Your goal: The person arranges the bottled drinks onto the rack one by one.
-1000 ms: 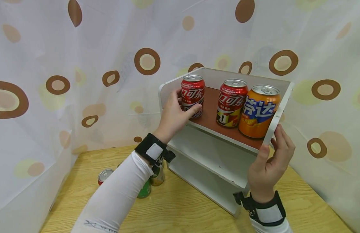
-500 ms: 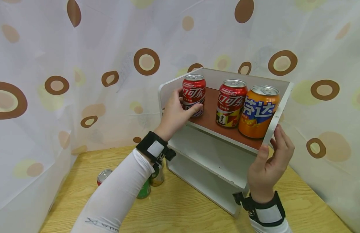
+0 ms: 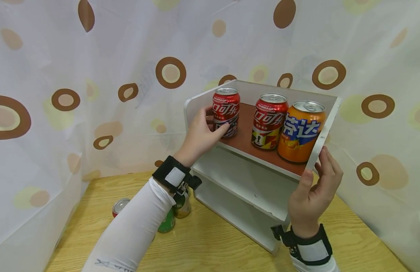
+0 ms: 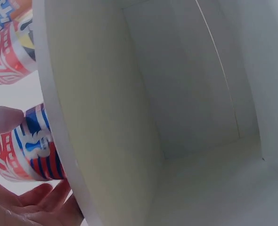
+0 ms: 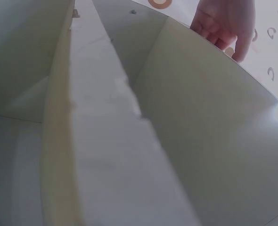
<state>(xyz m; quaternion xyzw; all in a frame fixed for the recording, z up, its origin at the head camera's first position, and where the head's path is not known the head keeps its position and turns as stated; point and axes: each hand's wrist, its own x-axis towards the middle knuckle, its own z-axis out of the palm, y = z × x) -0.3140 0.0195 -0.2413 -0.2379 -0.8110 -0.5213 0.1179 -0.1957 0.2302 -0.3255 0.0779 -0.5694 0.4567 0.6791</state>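
In the head view, my left hand (image 3: 203,132) holds a red cola can (image 3: 226,109) upright at the left end of the top shelf. Its thumb lies against the can's front in the left wrist view, and the other fingers curl past the far side. My right hand (image 3: 313,192) grips the front edge of the right side panel (image 3: 324,140) of the white shelf unit (image 3: 245,181), thumb in front and fingers outside. The right wrist view shows the left hand (image 5: 226,23) beyond the top board's edge, which hides the can there.
A second red cola can (image 3: 269,121) and an orange soda can (image 3: 302,130) stand side by side at the shelf's right end. On the wooden table (image 3: 210,249), a red can (image 3: 120,205), a green can (image 3: 167,221) and a gold can (image 3: 182,207) stand near the left forearm.
The left hand and wrist have drawn back slightly to the left, and its thumb covers less of the cola can. The cans and the right hand have stayed in place.
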